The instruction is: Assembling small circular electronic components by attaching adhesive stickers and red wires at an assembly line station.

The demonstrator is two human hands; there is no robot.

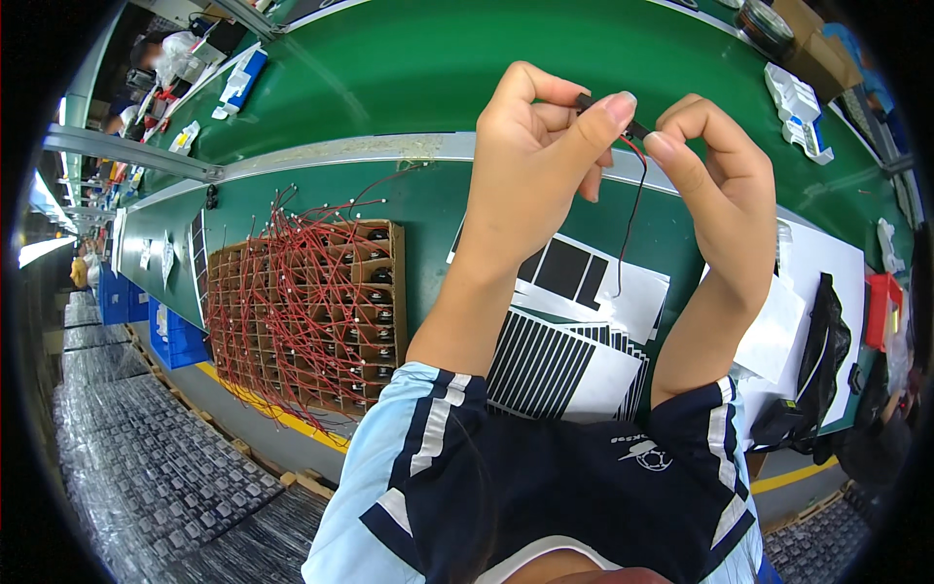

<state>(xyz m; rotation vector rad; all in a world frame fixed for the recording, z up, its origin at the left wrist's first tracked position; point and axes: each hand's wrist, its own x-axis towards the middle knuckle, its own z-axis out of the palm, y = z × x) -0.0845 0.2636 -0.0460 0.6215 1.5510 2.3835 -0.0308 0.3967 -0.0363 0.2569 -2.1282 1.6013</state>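
Note:
Both hands are raised together over the green bench. My left hand (545, 141) is closed in a pinch on a small black part (637, 128), its thumb lying across it. A thin red and black wire (638, 200) hangs from this part, its loose end reaching down over the papers. At the right end of the same part, my right hand (718, 161) pinches with thumb and forefinger. The fingers cover most of the part, so its exact kind does not show. Below the hands lie white sheets with black adhesive-looking strips (550, 365) and another sheet with black rectangles (564, 274).
A divided cardboard box (400, 302) on the left holds black round parts under tangled red wires (302, 263). A metal rail (331, 151) crosses the bench. On the right are white paper (778, 316), a black bag (825, 341) and a red bin (883, 310). Blue bins (175, 336) stand left.

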